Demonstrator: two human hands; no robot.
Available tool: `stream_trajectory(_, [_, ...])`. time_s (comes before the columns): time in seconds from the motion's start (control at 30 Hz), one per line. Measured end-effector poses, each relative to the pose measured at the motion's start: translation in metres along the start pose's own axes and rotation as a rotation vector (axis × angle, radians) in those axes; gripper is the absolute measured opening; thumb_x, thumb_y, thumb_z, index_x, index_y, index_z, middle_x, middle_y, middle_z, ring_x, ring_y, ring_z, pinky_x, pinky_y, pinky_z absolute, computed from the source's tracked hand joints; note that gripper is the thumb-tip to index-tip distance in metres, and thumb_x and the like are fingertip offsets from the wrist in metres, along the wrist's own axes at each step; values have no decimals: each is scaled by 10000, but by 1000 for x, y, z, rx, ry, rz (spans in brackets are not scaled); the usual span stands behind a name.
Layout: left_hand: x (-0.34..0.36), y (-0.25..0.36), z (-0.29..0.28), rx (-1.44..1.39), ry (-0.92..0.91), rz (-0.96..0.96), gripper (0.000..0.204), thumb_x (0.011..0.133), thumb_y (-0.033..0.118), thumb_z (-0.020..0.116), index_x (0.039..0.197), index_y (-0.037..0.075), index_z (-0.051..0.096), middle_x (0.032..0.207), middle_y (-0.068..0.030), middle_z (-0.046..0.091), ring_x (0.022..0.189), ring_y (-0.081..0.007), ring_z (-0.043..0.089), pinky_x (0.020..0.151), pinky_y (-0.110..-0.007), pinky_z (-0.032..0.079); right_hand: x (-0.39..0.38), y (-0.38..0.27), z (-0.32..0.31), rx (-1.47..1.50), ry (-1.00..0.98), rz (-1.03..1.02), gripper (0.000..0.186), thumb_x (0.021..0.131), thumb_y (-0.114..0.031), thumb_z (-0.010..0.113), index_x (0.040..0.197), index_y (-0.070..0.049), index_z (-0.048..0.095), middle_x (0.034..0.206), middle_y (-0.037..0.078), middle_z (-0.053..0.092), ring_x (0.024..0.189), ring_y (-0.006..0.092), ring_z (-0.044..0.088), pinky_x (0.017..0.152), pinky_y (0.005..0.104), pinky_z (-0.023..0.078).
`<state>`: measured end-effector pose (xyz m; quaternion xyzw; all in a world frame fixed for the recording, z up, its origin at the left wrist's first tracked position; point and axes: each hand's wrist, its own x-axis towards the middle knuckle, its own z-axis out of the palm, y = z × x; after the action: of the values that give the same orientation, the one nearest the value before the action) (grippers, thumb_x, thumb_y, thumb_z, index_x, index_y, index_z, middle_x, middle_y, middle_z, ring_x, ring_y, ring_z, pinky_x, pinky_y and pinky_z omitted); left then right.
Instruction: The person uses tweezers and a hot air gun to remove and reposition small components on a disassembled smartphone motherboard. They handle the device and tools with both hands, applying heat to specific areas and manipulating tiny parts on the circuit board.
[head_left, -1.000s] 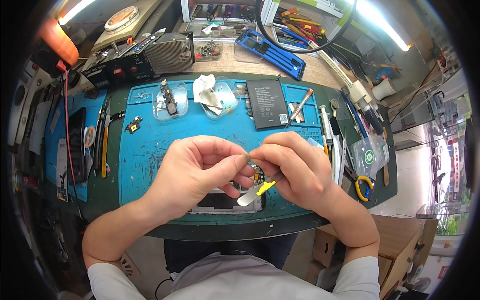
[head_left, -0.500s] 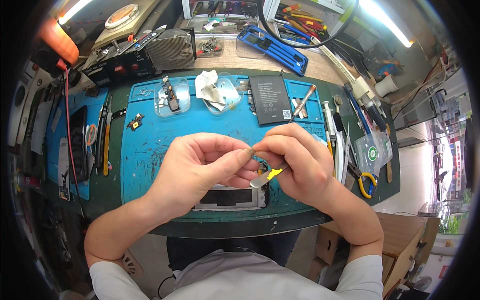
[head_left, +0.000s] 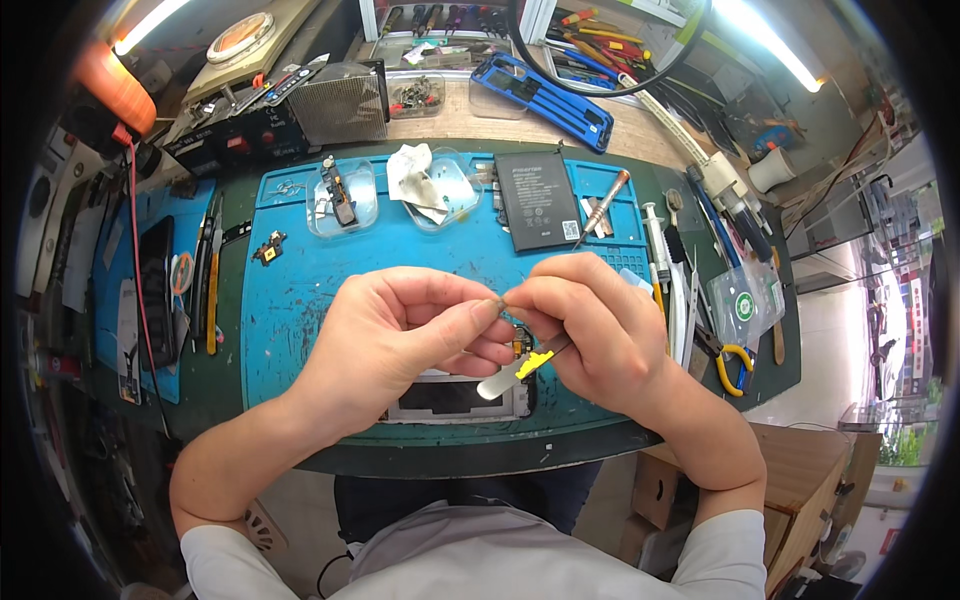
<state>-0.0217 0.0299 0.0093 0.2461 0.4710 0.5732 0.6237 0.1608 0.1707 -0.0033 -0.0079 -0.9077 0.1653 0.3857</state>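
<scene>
At the far left of the blue mat [head_left: 300, 285], a small dark component [head_left: 269, 249] is lying apart from your hands. Moving right, your left hand [head_left: 385, 345] is hovering palm inward, its thumb and forefinger pinching a tiny piece [head_left: 501, 302], too small and too covered to identify. Below and partly behind those fingers, an opened phone frame [head_left: 445, 398] is lying flat on the mat. The tiny piece is sitting right at the tips of the grip, where both hands are meeting, above the frame's upper right part. Just below it, a flat metal blade [head_left: 497, 385] with a yellow mark is slanting down-left from your right hand [head_left: 605, 325], whose thumb and forefinger are pressing together at the same piece while the hand is also holding the blade. For good control, you are likely needing a light, even pinch, steady wrists, and that blade tip angled clear of the frame's exposed parts. Farther right, yellow-and-blue pliers [head_left: 741, 350] are resting near the table's edge.
</scene>
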Motion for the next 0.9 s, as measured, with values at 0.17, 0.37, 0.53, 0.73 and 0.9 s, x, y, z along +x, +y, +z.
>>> stream_trajectory(0.17, [-1,-2,0,31,2,13,162,1055,61,674,1145,-64,723,1029,-158,788,935,-189,791,810,-294,670,-3,1,2,-48,11,-48,288,752,-16,777,1033,0,717,980,102,673,713,217,701,558,316,567])
stream_trajectory(0.37, [-1,-6,-1,63,3,59,150,1057,55,676,1128,-69,722,1011,-157,785,908,-196,794,812,-318,680,-3,0,2,-67,14,-80,284,762,-52,768,1037,-3,721,981,95,678,703,199,698,548,303,561])
stream_trajectory(0.53, [-3,-6,1,79,6,66,143,1058,49,674,1119,-71,723,997,-150,782,887,-190,791,809,-320,682,-5,-1,3,-59,21,-75,296,756,-70,773,1041,-6,723,985,92,682,701,198,698,547,300,562])
stream_trajectory(0.73, [-4,-8,0,83,-10,72,143,1060,53,673,1116,-71,717,994,-143,779,893,-183,788,819,-318,680,-8,0,3,-77,24,-114,343,731,-83,775,1057,8,719,999,108,688,702,208,698,552,308,562])
stream_trajectory(0.9, [-4,-8,0,82,-16,55,159,1067,63,666,1126,-76,715,1013,-147,778,923,-193,788,838,-322,678,-7,0,3,-78,20,-116,334,731,-64,767,1054,9,717,998,114,686,703,216,697,554,315,562])
